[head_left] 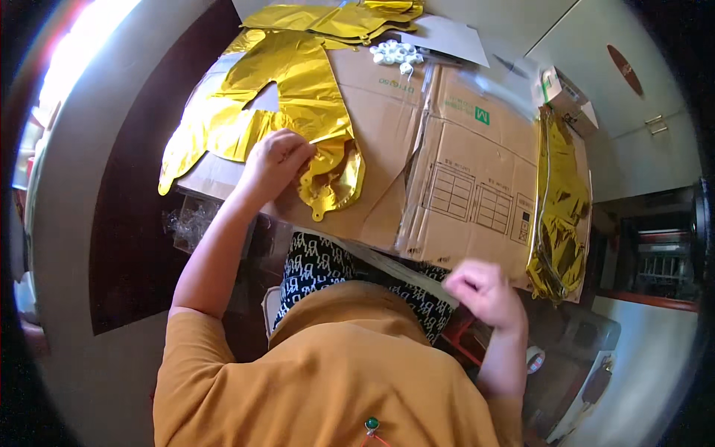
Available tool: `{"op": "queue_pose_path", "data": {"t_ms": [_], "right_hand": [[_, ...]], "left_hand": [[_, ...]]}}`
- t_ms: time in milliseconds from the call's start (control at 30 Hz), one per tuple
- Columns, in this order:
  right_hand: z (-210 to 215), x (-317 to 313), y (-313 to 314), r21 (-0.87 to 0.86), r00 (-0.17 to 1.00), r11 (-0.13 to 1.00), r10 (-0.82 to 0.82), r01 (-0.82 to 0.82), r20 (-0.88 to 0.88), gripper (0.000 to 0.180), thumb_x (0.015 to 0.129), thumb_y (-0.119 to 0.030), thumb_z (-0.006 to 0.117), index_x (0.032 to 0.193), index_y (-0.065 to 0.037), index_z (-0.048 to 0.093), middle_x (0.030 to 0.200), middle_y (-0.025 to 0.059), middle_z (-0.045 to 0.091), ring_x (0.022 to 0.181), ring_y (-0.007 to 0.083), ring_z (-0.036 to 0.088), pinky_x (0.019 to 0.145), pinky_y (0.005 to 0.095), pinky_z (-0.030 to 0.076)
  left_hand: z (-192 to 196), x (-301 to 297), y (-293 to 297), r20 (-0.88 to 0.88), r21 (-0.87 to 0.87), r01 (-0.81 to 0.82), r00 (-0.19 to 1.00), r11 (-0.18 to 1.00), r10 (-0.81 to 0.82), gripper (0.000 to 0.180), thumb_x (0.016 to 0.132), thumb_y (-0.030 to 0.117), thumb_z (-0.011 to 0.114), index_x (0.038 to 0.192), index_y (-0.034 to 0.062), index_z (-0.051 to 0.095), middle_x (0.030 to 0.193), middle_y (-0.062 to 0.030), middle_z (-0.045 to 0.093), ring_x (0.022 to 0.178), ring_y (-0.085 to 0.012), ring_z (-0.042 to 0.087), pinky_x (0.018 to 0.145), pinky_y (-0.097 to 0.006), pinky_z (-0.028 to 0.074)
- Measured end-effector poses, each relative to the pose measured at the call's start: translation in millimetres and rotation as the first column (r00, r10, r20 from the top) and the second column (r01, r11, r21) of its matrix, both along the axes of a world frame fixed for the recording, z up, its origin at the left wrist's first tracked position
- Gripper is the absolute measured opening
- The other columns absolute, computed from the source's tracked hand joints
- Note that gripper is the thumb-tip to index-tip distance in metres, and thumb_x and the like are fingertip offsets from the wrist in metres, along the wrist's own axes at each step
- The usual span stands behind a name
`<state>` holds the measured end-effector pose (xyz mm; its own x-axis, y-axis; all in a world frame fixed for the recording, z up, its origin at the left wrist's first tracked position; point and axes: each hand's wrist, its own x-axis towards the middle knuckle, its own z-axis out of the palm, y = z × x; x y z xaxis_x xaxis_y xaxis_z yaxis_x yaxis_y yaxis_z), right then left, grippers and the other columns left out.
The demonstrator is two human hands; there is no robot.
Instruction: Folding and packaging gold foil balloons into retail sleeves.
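Pressing down on the gold foil balloon [298, 89], the left hand [274, 162] sits knuckles-up right where the balloon's broad flat body narrows into a crumpled, partly puffed lobe near the front edge of the work surface. The fingers are curled over the foil, gripping or pinning it; whether any of it is pinched between them is hidden under the hand. The balloon itself spreads wide and flat from the hand up toward the far left, with a triangular gap showing the surface through it.

Over on the other side, the right hand [482, 292] is well apart from the balloon, raised near the front edge of the cardboard, fingers curled into a loose fist. It is blurred, and I cannot tell if anything is held inside it.

Everything lies on flattened brown cardboard [462, 171], printed with grid boxes and creased down the middle. Along its right edge runs a second gold foil piece [558, 208], long, narrow and wrinkled, hanging slightly past the front corner. More folded gold foil [335, 18] is stacked at the far edge, and just beside it sits a little cluster of small white round pieces [397, 54] next to a grey sheet [450, 37]. A small open box [564, 93] stands at the far right corner of the cardboard. Below, the person's mustard-coloured top [328, 372] fills the near foreground.
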<state>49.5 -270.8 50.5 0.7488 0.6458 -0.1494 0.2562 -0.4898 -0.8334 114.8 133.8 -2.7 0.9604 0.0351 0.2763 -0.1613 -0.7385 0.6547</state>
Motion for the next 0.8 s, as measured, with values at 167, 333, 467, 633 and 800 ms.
{"op": "queue_pose_path", "data": {"t_ms": [167,333,467,633,800], "right_hand": [[2.4,102.5,145.7,0.316,0.767,0.931,-0.068,-0.18,0.638,0.006,0.086,-0.008,0.068,0.088,-0.002,0.067,0.086,0.0132,0.067,0.081,0.0308,0.066,0.073,0.04,0.053],[-17.7,121.5,198.3,-0.202,0.537,0.949,0.304,-0.24,0.787,0.022,0.086,-0.031,0.07,0.081,-0.01,0.068,0.083,0.0063,0.064,0.086,0.0263,0.063,0.08,0.0405,0.047],[-32.1,115.2,182.6,-0.29,0.605,0.937,0.349,-0.196,0.715,0.023,0.078,-0.03,0.077,0.08,-0.009,0.068,0.091,0.0091,0.058,0.093,0.0266,0.055,0.084,0.0407,0.042],[-15.2,115.6,189.3,-0.28,0.545,0.94,0.34,-0.194,0.766,0.023,0.075,-0.029,0.078,0.079,-0.007,0.073,0.095,0.0126,0.061,0.1,0.0285,0.055,0.096,0.0422,0.041],[-27.0,191.6,235.6,-0.274,0.739,0.948,0.301,-0.162,0.603,0.037,0.076,-0.031,0.078,0.098,-0.003,0.07,0.103,0.0138,0.065,0.102,0.0343,0.059,0.096,0.0438,0.045]], "left_hand": [[7.2,21.0,12.8,-0.279,-0.327,-0.043,0.959,0.944,-0.053,0.023,0.093,0.022,0.067,0.091,-0.001,0.071,0.065,-0.004,0.063,0.059,-0.0084,0.056,0.056,-0.027,0.046],[11.4,30.8,14.6,-0.302,-0.181,0.031,0.95,0.983,-0.085,0.031,0.091,0.029,0.067,0.094,-0.0017,0.071,0.072,-0.0111,0.068,0.06,-0.0139,0.062,0.058,-0.032,0.05],[-7.5,56.3,42.7,-0.33,-0.395,-0.163,0.944,0.904,0.026,0.032,0.092,0.031,0.067,0.096,-0.0003,0.071,0.07,-0.0038,0.066,0.055,-0.011,0.057,0.052,-0.028,0.046],[-8.9,92.2,103.3,-0.308,-0.898,-0.312,0.949,0.309,0.064,0.025,0.095,0.028,0.066,0.103,0.0053,0.068,0.088,-0.0028,0.069,0.073,-0.0117,0.064,0.066,-0.026,0.052],[-18.2,105.6,109.5,-0.243,-0.97,-0.241,0.968,0.036,-0.058,0.021,0.096,0.026,0.064,0.107,0.0081,0.066,0.093,-0.0036,0.071,0.081,-0.0132,0.068,0.075,-0.032,0.057]]}}
